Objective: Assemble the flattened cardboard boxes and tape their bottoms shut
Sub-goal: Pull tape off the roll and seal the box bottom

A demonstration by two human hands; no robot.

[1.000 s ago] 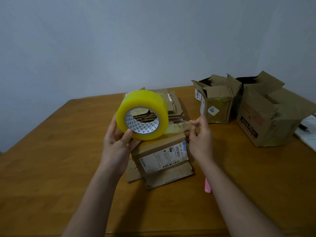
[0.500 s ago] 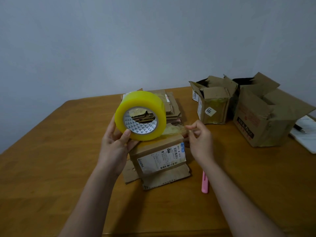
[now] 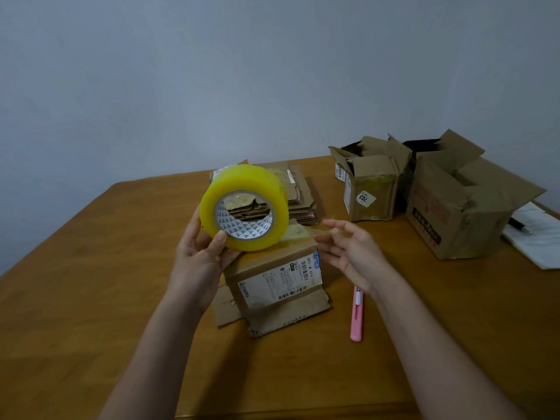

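Box (image 3: pixel 274 275) stands bottom-up on the table (image 3: pixel 91 283), between both hands. Left hand (image 3: pixel 200 256) grips the tape roll (image 3: pixel 244 207) above its left edge; right hand (image 3: pixel 351 253) pinches the tape end (image 3: pixel 327 230), stretched left-right just over the box, other fingers loose.

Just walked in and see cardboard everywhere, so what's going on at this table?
A person is taping boxes. The left hand holds a yellow tape roll above a small labelled box, while the right hand pinches the tape's free end. A pink utility knife lies alongside; two assembled boxes stand at right.
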